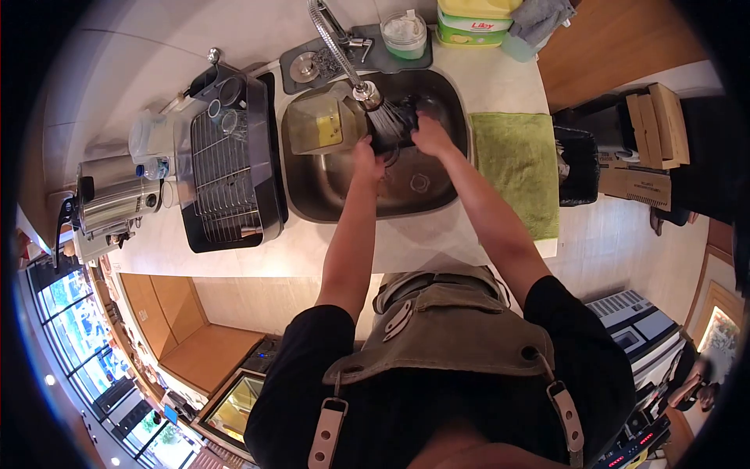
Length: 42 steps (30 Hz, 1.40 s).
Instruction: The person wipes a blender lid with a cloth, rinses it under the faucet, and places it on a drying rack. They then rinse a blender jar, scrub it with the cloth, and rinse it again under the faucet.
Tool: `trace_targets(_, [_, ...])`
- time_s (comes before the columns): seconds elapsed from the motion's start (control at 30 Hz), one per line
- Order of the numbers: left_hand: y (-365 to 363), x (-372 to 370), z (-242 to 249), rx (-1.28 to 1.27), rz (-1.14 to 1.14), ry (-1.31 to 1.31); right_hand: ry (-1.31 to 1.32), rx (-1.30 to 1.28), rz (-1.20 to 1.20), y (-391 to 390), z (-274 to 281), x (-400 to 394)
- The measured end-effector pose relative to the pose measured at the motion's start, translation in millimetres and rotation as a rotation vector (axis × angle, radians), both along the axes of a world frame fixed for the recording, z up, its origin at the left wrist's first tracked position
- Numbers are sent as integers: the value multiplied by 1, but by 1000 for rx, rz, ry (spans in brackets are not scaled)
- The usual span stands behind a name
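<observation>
Apron (pixel 457 332) up front, left hand (pixel 368 159) and right hand (pixel 431 134) apart, both seemingly clamped on a dark item (pixel 393 144) in the sink (pixel 332 189) under spray (pixel 385 120), probably slick but lightish, so grip opposite edges.

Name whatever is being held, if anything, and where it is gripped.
A dark item, too unclear to identify, under the running water: the left hand has its left edge, the right hand its right.

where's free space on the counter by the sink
Bare counter: between sink, towel and yellow tub; also in front of the sink, partly under the forearms. Crowded: tray behind the sink, and left of the rack.
</observation>
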<state>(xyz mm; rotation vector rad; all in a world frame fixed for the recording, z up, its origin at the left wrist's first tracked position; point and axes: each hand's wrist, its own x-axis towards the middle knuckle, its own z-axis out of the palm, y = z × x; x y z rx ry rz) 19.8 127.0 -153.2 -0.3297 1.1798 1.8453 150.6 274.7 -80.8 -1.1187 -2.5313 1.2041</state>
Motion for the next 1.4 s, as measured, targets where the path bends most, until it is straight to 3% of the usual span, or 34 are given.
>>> trace_targets(0.1, [7, 15, 16, -47, 57, -45, -148, -23, 64, -8, 29, 7])
trace_targets(0.23, [28, 11, 29, -190, 18, -91, -70, -52, 55, 25, 32, 21])
trace_targets(0.33, [19, 1, 64, 9, 29, -90, 77, -67, -48, 8, 20, 9])
trace_targets(0.37, [6, -5, 72, 161, -64, -185, 86, -43, -35, 8, 16, 9])
trace_targets(0.47, [-15, 11, 102, 167, -248, -107, 295, -247, 6, 17, -27, 13])
trace_targets(0.6, [-21, 27, 107, -133, -227, 228, 117, -654, 42, 24, -72, 1])
trace_targets(0.73, [-40, 60, 173, -855, -664, 1295, 237, -1014, -173, 18, -130, -28])
trace_targets(0.77, [-46, 69, 185, -926, -683, 1311, 265, -1077, -233, 15, -140, -38])
trace_targets(0.9, [-69, 81, 213, -1012, -815, 1486, 304, -1124, -330, -15, -63, -37])
trace_targets(0.97, [-79, 84, 238, -970, -795, 1507, 374, -1321, -404, -17, -59, -40])
trace_targets(1.07, [-97, 80, 288, -886, -690, 1610, 475, -1566, -102, -5, -84, -38])
trace_targets(1.13, [-116, 69, 324, -836, -603, 1675, 440, -1468, -226, 1, -111, -32])
trace_targets(1.2, [-140, 54, 359, -815, -501, 1764, 255, -1206, -183, 0, -113, -24])
trace_targets(1.27, [-168, 32, 388, -801, -423, 1863, -75, -774, 5, -5, -104, -13])
trace_targets(1.37, [-211, -4, 406, -939, -448, 2003, -398, -100, 543, -6, -121, -1])
trace_targets(1.4, [-224, -20, 406, -991, -468, 2052, -450, -70, 608, -11, -120, 1])
